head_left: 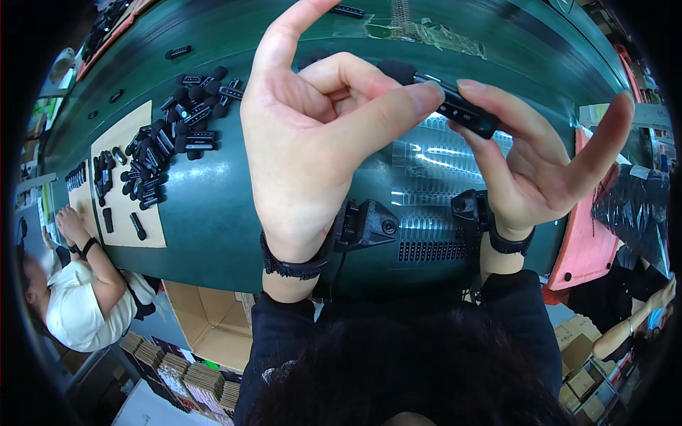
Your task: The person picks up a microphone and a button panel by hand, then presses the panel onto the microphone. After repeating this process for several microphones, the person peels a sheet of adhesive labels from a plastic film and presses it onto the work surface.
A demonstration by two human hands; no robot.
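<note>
While both your hands are raised over the table [213, 220], the small black device [465, 112] lies between them, its long axis slanting from the foam tip [396, 71] beside your left hand [302, 149] down toward your right hand [529, 174]. Your left thumb and forefinger are pinched on it just behind the foam; your right thumb and forefinger clamp across the body from either side, its blunt end sticking out past them. So the foam is nearer your left hand, the blunt end nearer your right. Similar devices [199, 142] lie heaped left of your left hand; clear plastic sheets [426, 163] lie below and between both hands.
</note>
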